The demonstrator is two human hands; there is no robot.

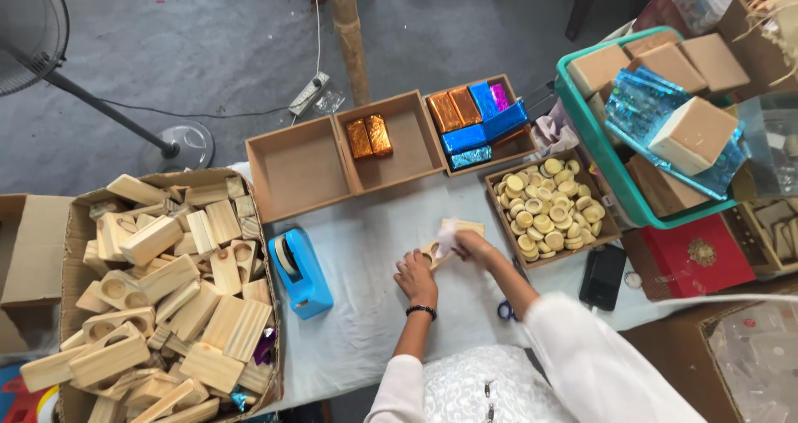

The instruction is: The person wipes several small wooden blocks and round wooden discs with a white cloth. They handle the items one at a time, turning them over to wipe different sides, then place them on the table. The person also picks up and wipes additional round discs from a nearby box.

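Wooden block (453, 240) lies mid-bench (366, 248), right of the blue tape dispenser (299, 272). The left hand (416, 277) presses its near end, fingers curled on it; the right hand (474, 244) pinches a pale sheet (447, 236) against it. Wrapping looks just begun; folding the sheet snugly round the block likely follows.
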